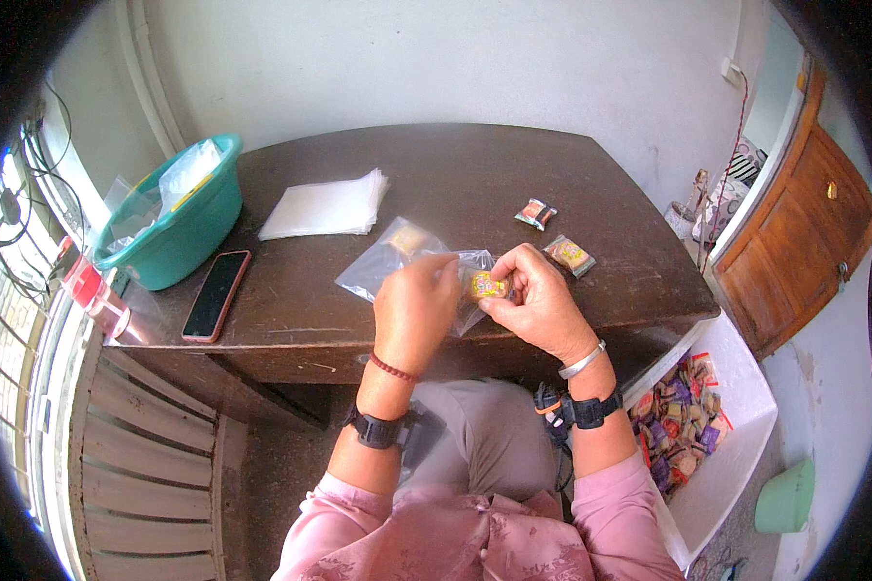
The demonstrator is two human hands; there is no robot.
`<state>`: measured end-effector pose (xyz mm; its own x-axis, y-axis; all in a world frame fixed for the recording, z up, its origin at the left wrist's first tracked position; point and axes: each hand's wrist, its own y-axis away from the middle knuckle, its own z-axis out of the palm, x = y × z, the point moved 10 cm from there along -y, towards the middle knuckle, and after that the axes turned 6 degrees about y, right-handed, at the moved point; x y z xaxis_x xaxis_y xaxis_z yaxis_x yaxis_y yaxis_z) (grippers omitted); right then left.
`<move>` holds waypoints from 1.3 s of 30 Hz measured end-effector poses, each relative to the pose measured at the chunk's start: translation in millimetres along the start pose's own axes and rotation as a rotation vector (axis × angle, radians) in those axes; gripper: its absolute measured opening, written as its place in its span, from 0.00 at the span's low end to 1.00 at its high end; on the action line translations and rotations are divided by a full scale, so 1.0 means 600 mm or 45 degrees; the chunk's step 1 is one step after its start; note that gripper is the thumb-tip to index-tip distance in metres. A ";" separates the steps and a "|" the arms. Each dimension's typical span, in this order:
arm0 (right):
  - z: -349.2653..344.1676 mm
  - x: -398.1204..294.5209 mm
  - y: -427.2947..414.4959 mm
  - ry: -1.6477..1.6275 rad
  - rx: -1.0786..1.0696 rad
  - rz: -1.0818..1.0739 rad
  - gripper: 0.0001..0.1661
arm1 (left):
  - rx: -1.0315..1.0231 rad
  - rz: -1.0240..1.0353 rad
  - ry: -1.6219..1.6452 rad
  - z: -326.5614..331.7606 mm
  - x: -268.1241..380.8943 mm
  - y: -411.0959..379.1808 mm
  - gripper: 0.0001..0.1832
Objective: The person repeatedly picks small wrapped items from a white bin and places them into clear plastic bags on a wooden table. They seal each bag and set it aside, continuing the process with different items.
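Observation:
My right hand (534, 301) pinches a small snack in a clear wrapper with yellow print (487, 285) between thumb and fingers, just over the table's front edge. Close by on its left is my left hand (416, 309), fingers curled and blurred by motion; whether it grips anything cannot be told. A clear plastic bag (367, 272) lies beneath and beyond my left hand, with a yellowish wrapped snack (407, 240) showing at it. More clear film (472, 319) shows between my hands. Beyond my right hand lie two more wrapped snacks, one yellow-printed (570, 256) and one reddish (535, 213).
On the dark wooden table (479, 167) rest a stack of clear bags (323, 207), a phone (216, 296), a teal basin (196, 243) holding plastic bags, and a pink-capped bottle (102, 301). A white foam box (745, 392) of wrapped snacks (679, 421) stands at lower right.

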<state>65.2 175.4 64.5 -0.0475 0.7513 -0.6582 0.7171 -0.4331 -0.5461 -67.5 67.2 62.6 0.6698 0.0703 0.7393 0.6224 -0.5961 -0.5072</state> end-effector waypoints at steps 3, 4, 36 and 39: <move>-0.001 -0.007 -0.003 0.142 0.084 -0.067 0.17 | -0.055 0.025 0.056 0.005 0.009 0.005 0.13; 0.001 -0.004 -0.004 0.181 0.094 -0.087 0.17 | -0.074 0.096 0.077 0.010 0.014 0.009 0.13; 0.028 0.050 -0.021 0.292 0.186 0.079 0.22 | -0.292 0.290 0.121 0.022 0.042 0.032 0.11; 0.025 0.047 -0.021 0.407 0.252 0.073 0.21 | -0.302 0.299 0.145 0.020 0.045 0.032 0.11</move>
<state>44.1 194.4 45.0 0.2307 0.8272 -0.5124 0.5628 -0.5430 -0.6231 -32.5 67.3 67.3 0.7258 -0.1727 0.6658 0.3360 -0.7556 -0.5623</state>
